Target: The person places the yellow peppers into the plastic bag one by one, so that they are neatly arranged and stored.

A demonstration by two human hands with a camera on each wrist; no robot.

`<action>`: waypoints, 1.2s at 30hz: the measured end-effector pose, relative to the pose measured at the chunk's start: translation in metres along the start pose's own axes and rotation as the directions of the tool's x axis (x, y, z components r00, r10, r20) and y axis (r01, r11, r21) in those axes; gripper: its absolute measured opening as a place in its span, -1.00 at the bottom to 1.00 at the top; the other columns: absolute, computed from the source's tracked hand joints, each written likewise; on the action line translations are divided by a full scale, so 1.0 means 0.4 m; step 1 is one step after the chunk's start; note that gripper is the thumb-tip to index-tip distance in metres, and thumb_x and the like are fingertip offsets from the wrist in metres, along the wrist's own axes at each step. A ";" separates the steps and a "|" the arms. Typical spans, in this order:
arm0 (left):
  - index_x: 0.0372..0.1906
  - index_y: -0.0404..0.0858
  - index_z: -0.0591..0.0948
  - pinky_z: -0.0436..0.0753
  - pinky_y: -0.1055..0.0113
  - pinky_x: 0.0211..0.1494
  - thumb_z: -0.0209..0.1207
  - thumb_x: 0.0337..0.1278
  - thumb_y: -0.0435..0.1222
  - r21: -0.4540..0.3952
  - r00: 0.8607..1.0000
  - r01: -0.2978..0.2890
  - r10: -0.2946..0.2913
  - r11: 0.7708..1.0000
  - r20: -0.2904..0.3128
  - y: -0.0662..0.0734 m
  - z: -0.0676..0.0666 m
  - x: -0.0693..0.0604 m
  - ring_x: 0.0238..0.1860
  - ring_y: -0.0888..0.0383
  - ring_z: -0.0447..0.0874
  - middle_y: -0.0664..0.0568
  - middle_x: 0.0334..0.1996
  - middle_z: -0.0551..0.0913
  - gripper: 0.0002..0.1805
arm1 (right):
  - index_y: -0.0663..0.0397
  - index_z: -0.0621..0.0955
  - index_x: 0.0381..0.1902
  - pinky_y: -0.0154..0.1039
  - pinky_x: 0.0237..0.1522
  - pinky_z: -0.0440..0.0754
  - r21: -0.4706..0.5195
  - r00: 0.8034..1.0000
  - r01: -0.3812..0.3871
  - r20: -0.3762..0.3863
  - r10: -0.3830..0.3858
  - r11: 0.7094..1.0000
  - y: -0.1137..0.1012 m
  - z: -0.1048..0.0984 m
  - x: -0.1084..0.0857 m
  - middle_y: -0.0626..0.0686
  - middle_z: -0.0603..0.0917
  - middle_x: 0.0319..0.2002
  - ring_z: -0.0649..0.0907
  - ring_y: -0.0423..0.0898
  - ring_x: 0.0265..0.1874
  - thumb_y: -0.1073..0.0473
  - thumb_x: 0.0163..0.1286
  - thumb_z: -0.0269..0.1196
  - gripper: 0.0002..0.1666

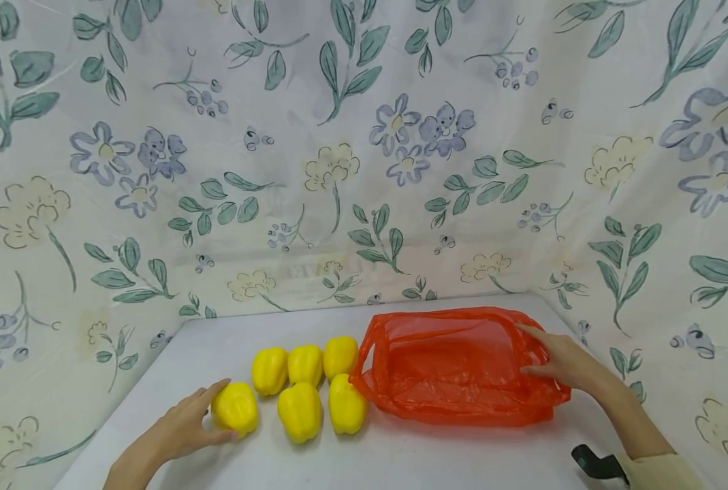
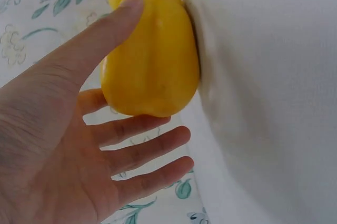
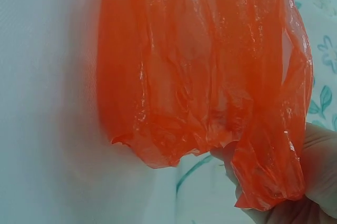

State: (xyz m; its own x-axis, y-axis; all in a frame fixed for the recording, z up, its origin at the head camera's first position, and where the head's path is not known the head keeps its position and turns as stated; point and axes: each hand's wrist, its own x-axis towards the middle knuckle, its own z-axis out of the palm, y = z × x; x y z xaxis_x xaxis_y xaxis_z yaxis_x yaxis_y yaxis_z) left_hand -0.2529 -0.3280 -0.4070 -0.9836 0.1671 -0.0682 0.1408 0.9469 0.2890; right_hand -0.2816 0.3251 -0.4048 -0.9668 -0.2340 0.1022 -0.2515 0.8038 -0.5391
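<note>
My left hand (image 1: 182, 423) is at a yellow bell pepper (image 1: 235, 410), the leftmost on the white table. In the left wrist view, the thumb lies on one side of this bell pepper (image 2: 152, 56) and the index finger goes behind it; the other fingers spread out below. A red plastic bag (image 1: 455, 412) lies to the right, its mouth spread wide towards me. My right hand (image 1: 560, 361) grips the bag's right edge. Seen from the right wrist, the thin bag (image 3: 174, 66) bunches at the hand, and the fingers are partly hidden behind it.
Several more yellow bell peppers (image 1: 299, 412) stand in two rows between the left hand and the bag. One touches or nearly touches the bag's left handle. A flowered cloth (image 1: 339, 204) hangs behind and beside the white table (image 1: 400, 456). A black strap (image 1: 596, 464) is at the right wrist.
</note>
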 end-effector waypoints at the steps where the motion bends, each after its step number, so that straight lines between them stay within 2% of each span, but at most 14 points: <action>1: 0.44 -0.28 0.25 0.45 -0.43 0.08 0.36 -0.21 0.30 0.005 1.000 0.009 -0.009 1.000 0.004 0.002 0.000 0.000 0.22 -0.46 0.41 -0.45 0.30 0.39 0.16 | 0.18 0.28 0.44 -0.23 -0.34 0.76 0.003 1.000 0.000 -0.003 0.000 1.000 0.000 0.000 0.000 0.33 0.59 0.11 0.66 0.04 -0.09 0.08 0.13 0.46 -0.02; 3: 0.45 -0.29 0.24 0.41 -0.47 0.08 0.34 -0.20 0.33 0.013 0.999 0.032 -0.033 0.999 0.014 0.005 0.001 0.002 0.25 -0.51 0.35 -0.46 0.32 0.35 0.17 | 0.19 0.28 0.43 -0.23 -0.35 0.76 0.003 1.000 -0.004 -0.009 0.004 1.000 0.000 0.000 0.000 0.33 0.60 0.10 0.66 0.02 -0.12 0.09 0.13 0.46 -0.02; 8: 0.46 -0.31 0.20 0.40 -0.49 0.05 0.29 -0.17 0.36 0.036 0.998 0.058 -0.060 0.998 0.030 0.008 0.005 0.003 0.23 -0.55 0.35 -0.52 0.32 0.32 0.20 | 0.23 0.28 0.42 -0.24 -0.37 0.76 -0.008 1.000 -0.006 -0.019 0.006 1.000 -0.003 -0.001 -0.004 0.33 0.61 0.07 0.67 0.00 -0.16 0.10 0.12 0.47 -0.02; 14: 0.44 -0.31 0.22 0.47 -0.46 0.00 0.32 -0.15 0.32 0.052 1.000 0.021 -0.021 0.998 0.017 0.008 0.006 0.005 0.14 -0.49 0.46 -0.52 0.27 0.38 0.15 | 0.22 0.29 0.42 -0.21 -0.34 0.76 -0.006 1.000 0.010 -0.027 -0.010 1.000 -0.003 0.001 -0.006 0.32 0.61 0.07 0.66 0.04 -0.12 0.10 0.12 0.47 -0.02; 21: 0.41 -0.29 0.26 0.47 -0.43 0.04 0.38 -0.24 0.30 0.027 1.000 -0.003 0.004 1.000 -0.013 0.007 -0.002 0.001 0.19 -0.43 0.46 -0.41 0.28 0.43 0.15 | 0.23 0.26 0.43 -0.19 -0.31 0.77 -0.009 1.000 0.004 -0.027 -0.005 1.000 0.004 0.000 -0.005 0.34 0.59 0.10 0.65 0.09 -0.10 0.08 0.13 0.46 -0.01; 26: 0.41 -0.28 0.25 0.49 -0.43 0.01 0.38 -0.21 0.28 0.031 0.999 -0.018 0.019 0.999 -0.039 0.005 -0.021 -0.003 0.18 -0.42 0.47 -0.40 0.28 0.44 0.13 | 0.21 0.26 0.44 -0.22 -0.34 0.76 -0.020 1.000 -0.003 -0.028 0.003 1.000 0.008 -0.002 -0.004 0.34 0.60 0.07 0.64 0.05 -0.14 0.10 0.14 0.45 -0.02; 31: 0.41 -0.26 0.25 0.58 -0.32 0.00 0.39 -0.20 0.25 0.036 0.994 -0.058 0.061 0.998 -0.087 0.006 -0.042 -0.002 0.06 -0.22 0.59 -0.34 0.21 0.51 0.11 | 0.24 0.26 0.43 -0.21 -0.36 0.76 -0.036 0.999 0.017 -0.045 -0.019 0.999 0.005 -0.005 -0.006 0.36 0.61 0.04 0.65 0.03 -0.17 0.12 0.13 0.46 -0.02; 36: 0.40 -0.26 0.25 0.61 -0.29 -0.05 0.41 -0.22 0.25 0.041 0.990 -0.067 0.071 0.997 -0.123 0.012 -0.063 -0.009 0.01 -0.13 0.61 -0.30 0.20 0.52 0.11 | 0.25 0.26 0.43 -0.25 -0.39 0.75 -0.034 0.999 0.029 -0.028 -0.030 0.999 0.005 -0.002 -0.005 0.34 0.62 0.03 0.65 -0.03 -0.21 0.10 0.14 0.45 -0.02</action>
State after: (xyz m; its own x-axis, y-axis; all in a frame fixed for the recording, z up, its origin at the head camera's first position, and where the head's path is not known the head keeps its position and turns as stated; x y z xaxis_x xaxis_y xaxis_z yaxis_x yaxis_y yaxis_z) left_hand -0.2513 -0.3309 -0.3812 -0.9774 0.1992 0.0707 0.2108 0.9442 0.2533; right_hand -0.2801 0.3277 -0.4052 -0.9598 -0.2425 0.1414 -0.2806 0.8146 -0.5076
